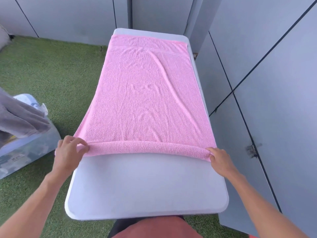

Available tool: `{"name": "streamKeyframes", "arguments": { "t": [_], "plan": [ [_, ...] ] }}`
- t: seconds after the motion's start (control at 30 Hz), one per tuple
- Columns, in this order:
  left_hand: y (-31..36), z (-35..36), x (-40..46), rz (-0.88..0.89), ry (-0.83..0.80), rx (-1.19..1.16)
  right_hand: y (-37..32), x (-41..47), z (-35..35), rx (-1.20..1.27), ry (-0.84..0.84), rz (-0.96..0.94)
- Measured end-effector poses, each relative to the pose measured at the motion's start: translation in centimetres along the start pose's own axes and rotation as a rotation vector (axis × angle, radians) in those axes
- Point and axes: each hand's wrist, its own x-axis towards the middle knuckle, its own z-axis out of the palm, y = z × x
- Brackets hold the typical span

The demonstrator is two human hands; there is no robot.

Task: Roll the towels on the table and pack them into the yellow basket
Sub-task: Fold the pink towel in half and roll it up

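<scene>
A pink towel lies spread lengthwise over the far part of the white table. Its near edge is rolled into a thin tube running across the table. My left hand grips the left end of that roll, which overhangs the table's left side. My right hand pinches the right end of the roll near the table's right side. No yellow basket is in view.
A clear plastic bin stands on the green turf to the left, with a grey towel draped over it. Grey wall panels close in on the right and behind the table.
</scene>
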Motion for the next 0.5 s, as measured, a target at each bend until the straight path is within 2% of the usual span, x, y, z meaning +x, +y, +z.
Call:
{"name": "streamKeyframes", "arguments": {
  "t": [0.07,0.13,0.2,0.3,0.37,0.43,0.5],
  "plan": [
    [0.4,1.2,-1.9,0.096,0.124,0.130,0.0,-0.1,0.1,0.005,0.012,0.001],
    [0.3,2.2,-2.9,0.201,0.114,0.135,-0.1,-0.2,0.3,-0.003,0.030,0.007],
    [0.1,2.6,-3.0,0.247,0.033,0.129,-0.3,-0.4,0.4,-0.017,0.049,0.017],
    [0.4,2.2,-1.9,0.159,-0.060,0.099,-0.5,-0.4,0.3,-0.023,0.046,0.030],
    [0.7,1.6,-0.6,0.112,-0.103,0.165,-0.4,-0.4,0.3,-0.014,0.034,0.025],
    [1.0,0.6,1.3,0.091,-0.231,0.182,-0.2,-0.4,0.1,-0.015,0.017,0.011],
    [1.3,-1.0,3.1,0.022,-0.514,0.195,0.2,0.0,-0.3,-0.010,-0.029,0.005]
  ]
}}
